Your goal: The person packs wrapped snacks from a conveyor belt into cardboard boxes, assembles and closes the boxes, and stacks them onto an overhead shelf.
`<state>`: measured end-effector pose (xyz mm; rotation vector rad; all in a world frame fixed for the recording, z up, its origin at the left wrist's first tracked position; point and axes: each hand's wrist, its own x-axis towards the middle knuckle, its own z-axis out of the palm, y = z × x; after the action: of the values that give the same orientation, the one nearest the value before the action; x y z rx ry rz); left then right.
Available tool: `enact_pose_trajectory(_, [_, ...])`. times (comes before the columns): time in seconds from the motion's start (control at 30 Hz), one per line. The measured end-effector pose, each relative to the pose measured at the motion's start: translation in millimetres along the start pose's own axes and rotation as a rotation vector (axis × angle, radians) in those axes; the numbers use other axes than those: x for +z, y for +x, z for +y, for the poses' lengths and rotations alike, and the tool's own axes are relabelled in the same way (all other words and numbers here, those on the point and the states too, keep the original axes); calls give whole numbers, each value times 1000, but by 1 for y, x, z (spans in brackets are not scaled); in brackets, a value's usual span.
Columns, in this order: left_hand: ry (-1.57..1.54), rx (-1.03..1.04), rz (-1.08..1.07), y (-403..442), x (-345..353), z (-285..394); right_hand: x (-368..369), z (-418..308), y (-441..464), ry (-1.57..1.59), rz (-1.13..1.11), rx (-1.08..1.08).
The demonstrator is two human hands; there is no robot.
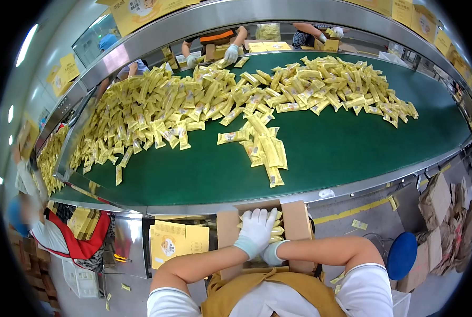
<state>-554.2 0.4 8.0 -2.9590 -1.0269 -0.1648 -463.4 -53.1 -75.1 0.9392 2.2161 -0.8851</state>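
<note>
My left hand (257,228), in a white glove, lies flat with its fingers stretched out on yellow snack packets (276,231) inside an open cardboard box (298,228). The box stands against my front, its flaps folded outward. My right hand (272,253), also gloved, reaches into the box just below and beside my left wrist. Its fingers are hidden there, so what it touches cannot be made out. Beyond the box, a small heap of the same packets (267,150) lies on the green conveyor belt (341,153).
A large pile of packets (156,100) covers the belt's far side. Flat yellow cartons (175,245) stand left of my box. A blue stool (402,255) is at the right, near brown cardboard (437,222). Co-workers' gloved hands (230,54) are across the belt; another person (51,232) is at the left.
</note>
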Motion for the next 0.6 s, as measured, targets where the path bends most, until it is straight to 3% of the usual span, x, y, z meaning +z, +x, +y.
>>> enact_pose_trajectory(0.07, [36, -44, -148, 6, 8, 4, -6, -5, -5, 67, 17, 102])
enact_pose_trajectory(0.1, [88, -32, -179, 10, 9, 4, 1, -15, -6, 227, 266, 262])
enact_pose_trajectory(0.23, [68, 7, -568, 30, 18, 6, -17, -30, 14, 162, -88, 350])
enact_pose_trajectory(0.3, [27, 41, -627, 34, 31, -1, -18, -31, 10, 91, -84, 333])
enact_pose_trajectory(0.4, [-24, 76, -737, 35, 31, -7, -22, -17, -15, -43, -132, 84])
enact_pose_trajectory(0.47, [-53, 95, -808, 41, 25, -13, -59, -13, -54, -220, -283, -115])
enact_pose_trajectory(0.53, [-193, 101, -913, 44, 30, -24, -80, 10, -84, 75, -170, -298])
enact_pose_trajectory(0.6, [-220, 194, -1049, 63, -42, -38, -129, 35, -142, 465, -35, -418])
